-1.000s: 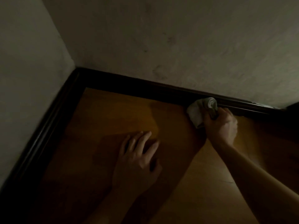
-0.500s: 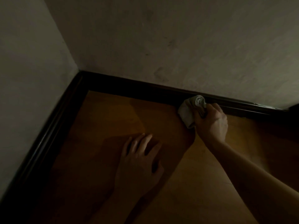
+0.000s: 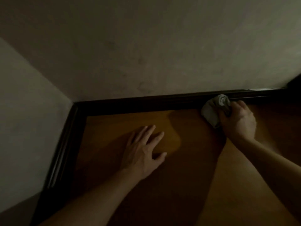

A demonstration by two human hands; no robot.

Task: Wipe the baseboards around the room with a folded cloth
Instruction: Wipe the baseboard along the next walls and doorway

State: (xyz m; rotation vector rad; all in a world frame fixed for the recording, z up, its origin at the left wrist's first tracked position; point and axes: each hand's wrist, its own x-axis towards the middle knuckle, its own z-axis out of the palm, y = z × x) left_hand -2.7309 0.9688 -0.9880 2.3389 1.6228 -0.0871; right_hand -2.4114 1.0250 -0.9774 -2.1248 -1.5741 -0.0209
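I can barely read the dim wall (image 3: 162, 46) and wooden floor (image 3: 236, 185); the dark baseboard (image 3: 146, 102) is cut off at the right edge; against half a second ago, the cloth (image 3: 211, 111) sits farther along the baseboard from its corner; the left hand (image 3: 143, 154) lies flat on the floor near the baseboard, fingers straight; the right hand (image 3: 237, 123) clenches the bunched cloth, pressed against the baseboard.

Exposure dim, warm-toned and grainy, soft throughout. Smearing along the dark glossy baseboard (image 3: 60, 154) at left, which carries a faint streak of sheen. Broad arm shadows across the orange-brown wooden floor (image 3: 114, 121), lit only in patches at centre and lower right; wide-angle bending at frame edges.
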